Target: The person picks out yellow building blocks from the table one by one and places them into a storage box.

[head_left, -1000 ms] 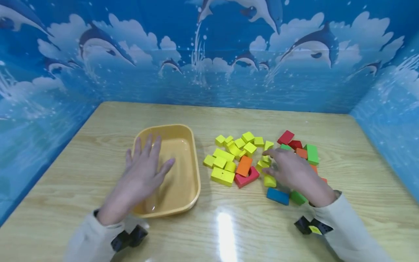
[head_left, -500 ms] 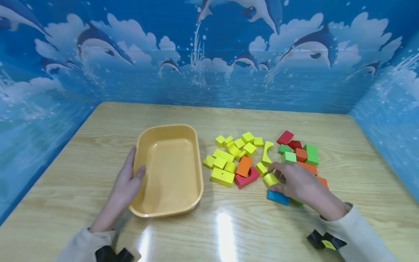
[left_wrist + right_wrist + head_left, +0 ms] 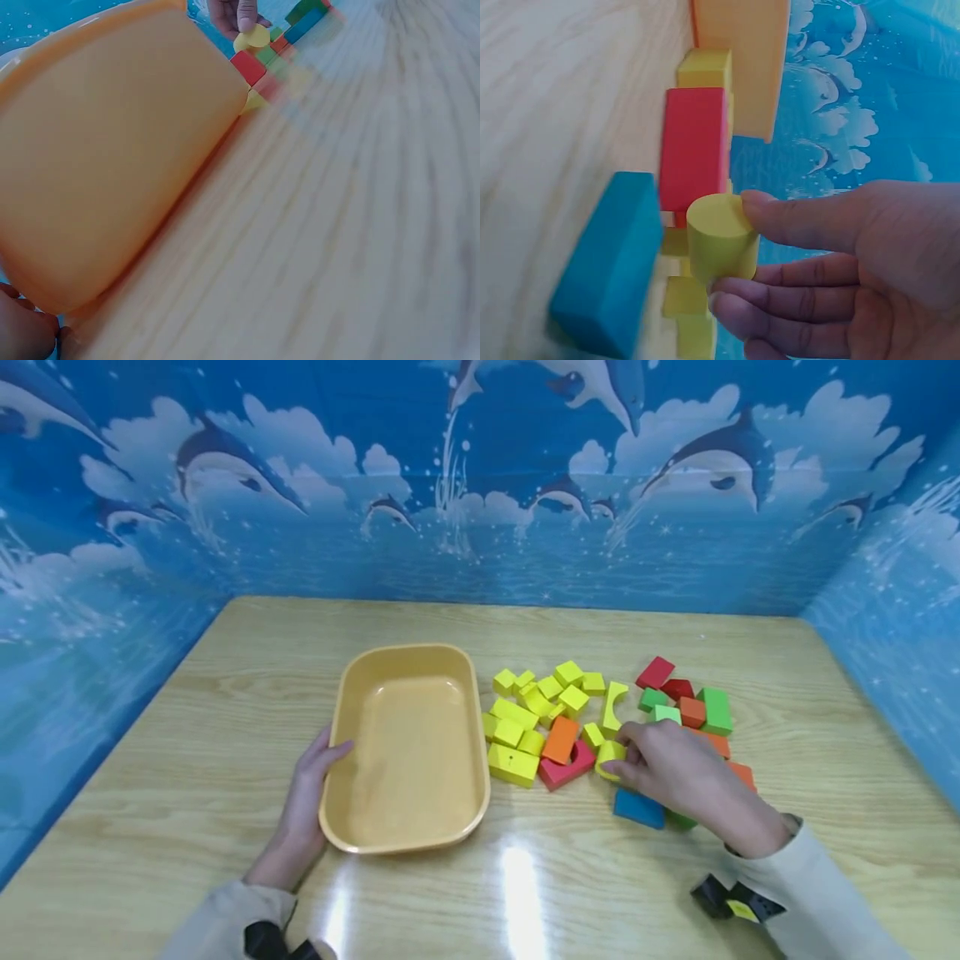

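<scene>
With the thumb over its rim and the fingers outside, my left hand grips the left side of an orange-yellow plastic basin. No blocks show inside the basin, whose right wall stands against the yellow blocks. My right hand pinches a yellow cylinder block between thumb and fingers. Close by are a blue block, a red block with a curved notch and a yellow arch block. The left wrist view shows mostly the basin's outer wall.
An orange block leans among the yellow pile. To the right lie green blocks, red blocks and orange-red blocks, partly behind my right hand. A dolphin-printed backdrop rises behind and beside the wooden table.
My left hand went from spread above the basin to gripping its left side, and the basin moved right up to the yellow blocks. My right hand took hold of the yellow cylinder block.
</scene>
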